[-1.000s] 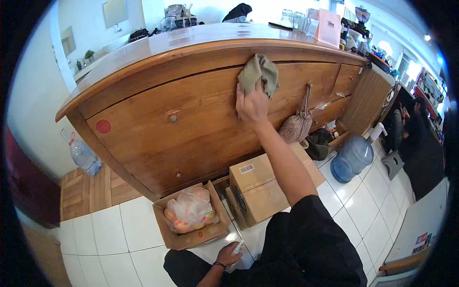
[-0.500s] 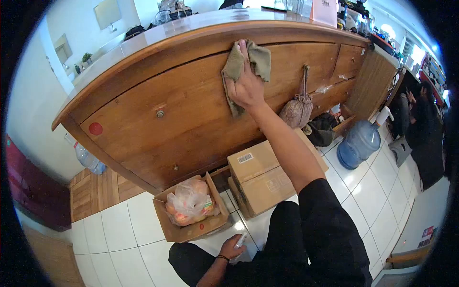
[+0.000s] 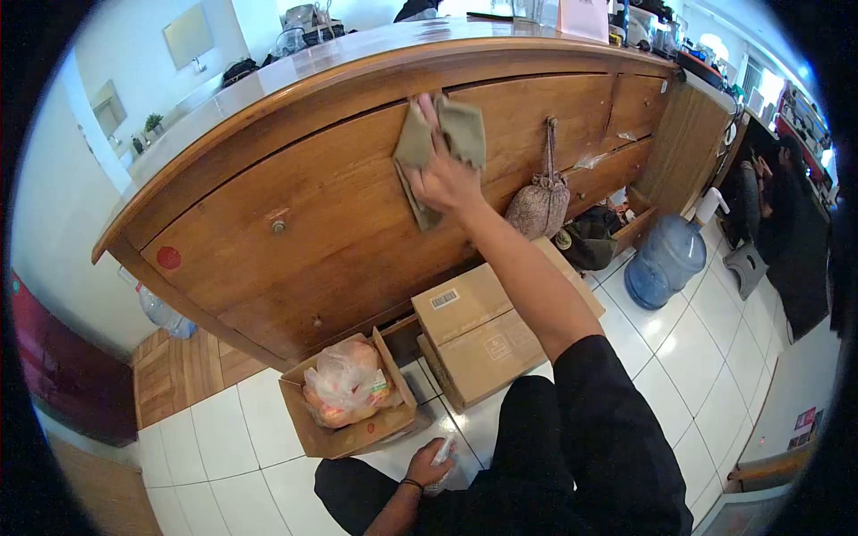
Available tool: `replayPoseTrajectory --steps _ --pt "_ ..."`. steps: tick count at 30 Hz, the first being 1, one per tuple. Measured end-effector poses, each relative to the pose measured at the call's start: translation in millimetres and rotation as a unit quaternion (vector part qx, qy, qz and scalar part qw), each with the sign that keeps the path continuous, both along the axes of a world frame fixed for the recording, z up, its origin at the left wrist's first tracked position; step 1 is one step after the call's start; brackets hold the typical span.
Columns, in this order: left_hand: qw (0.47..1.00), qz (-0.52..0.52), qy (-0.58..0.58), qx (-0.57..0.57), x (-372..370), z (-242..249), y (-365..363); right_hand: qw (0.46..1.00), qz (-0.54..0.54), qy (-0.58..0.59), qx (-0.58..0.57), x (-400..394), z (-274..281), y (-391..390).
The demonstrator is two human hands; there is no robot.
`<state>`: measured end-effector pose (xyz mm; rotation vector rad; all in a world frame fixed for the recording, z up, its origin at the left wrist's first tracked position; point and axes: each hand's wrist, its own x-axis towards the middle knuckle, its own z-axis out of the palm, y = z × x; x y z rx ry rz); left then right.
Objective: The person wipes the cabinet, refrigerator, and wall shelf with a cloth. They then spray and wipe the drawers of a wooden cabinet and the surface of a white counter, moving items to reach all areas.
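My right hand (image 3: 444, 174) presses an olive-green cloth (image 3: 464, 129) flat against the upper front of a wooden drawer cabinet (image 3: 340, 192), with the arm stretched out. The cloth spreads out on both sides of the fingers. Low in the view, between my knees, my left hand (image 3: 429, 463) is wrapped round a clear bottle (image 3: 443, 449), partly hidden by the fingers. A patterned drawstring bag (image 3: 539, 207) hangs from a knob to the right of the cloth.
An open carton with bagged items (image 3: 347, 380) and a closed cardboard box (image 3: 478, 330) stand below the cabinet. Farther right are an open low drawer (image 3: 636, 223), a blue water jug (image 3: 664, 263) and a person in dark clothes (image 3: 791, 241).
My right hand and the cloth have moved slightly down along the cabinet front. The whole view has shifted a little, and my left hand still holds the bottle.
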<state>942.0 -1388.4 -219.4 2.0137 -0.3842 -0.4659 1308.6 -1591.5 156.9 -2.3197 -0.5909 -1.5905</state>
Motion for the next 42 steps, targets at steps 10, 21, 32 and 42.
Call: replayPoseTrajectory --steps 10,21,32,42 --pt "0.964 0.014 -0.079 0.252 11 -2 -19 0.974 0.039 0.221 0.020 -15 -112 -4" --pt "0.979 0.050 -0.030 0.194 16 -73 -47 0.897 -0.031 0.420 -0.138 -64 -94 -31" --pt "0.989 0.044 0.008 0.140 6 -105 -56 0.975 0.002 0.220 -0.042 -101 -84 -10" --pt "0.981 0.068 -0.034 0.176 -14 -134 -73 0.977 0.104 0.188 0.020 -133 -19 -21"
